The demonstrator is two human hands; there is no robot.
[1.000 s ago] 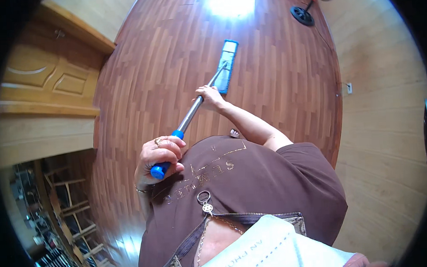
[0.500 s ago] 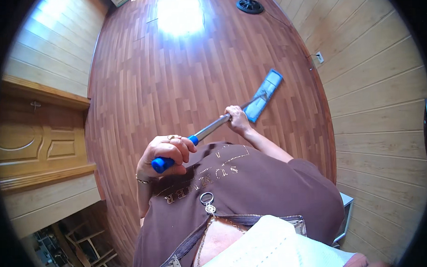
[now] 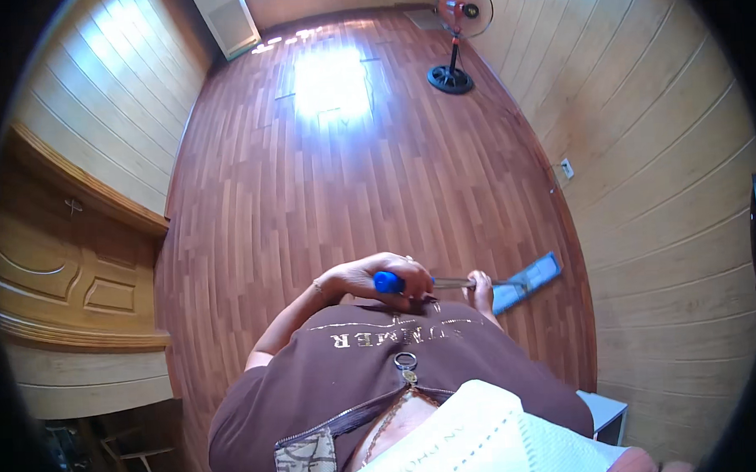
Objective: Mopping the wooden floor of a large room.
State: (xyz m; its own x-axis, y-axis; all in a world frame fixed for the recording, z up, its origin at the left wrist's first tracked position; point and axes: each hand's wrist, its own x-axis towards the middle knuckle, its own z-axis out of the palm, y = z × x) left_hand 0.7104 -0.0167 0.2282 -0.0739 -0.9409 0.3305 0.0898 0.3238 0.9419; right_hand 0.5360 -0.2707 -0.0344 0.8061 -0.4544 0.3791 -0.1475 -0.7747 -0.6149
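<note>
While gold lettering (image 3: 367,340) crossed the brown shirt (image 3: 516,368) at lower centre, wood-plank flooring (image 3: 335,187) filled the frame's middle, a pedestal fan (image 3: 454,52) standing upper right; the blue flat-mop head (image 3: 539,277) lay lower right, just beyond the right hand (image 3: 481,289), whose fingers wrapped the metal pole (image 3: 452,283); the left hand (image 3: 414,277) clenched its blue grip (image 3: 387,282).

Blue grip (image 3: 388,282) (middle part) hidden by left fingers (image 3: 416,277).
</note>
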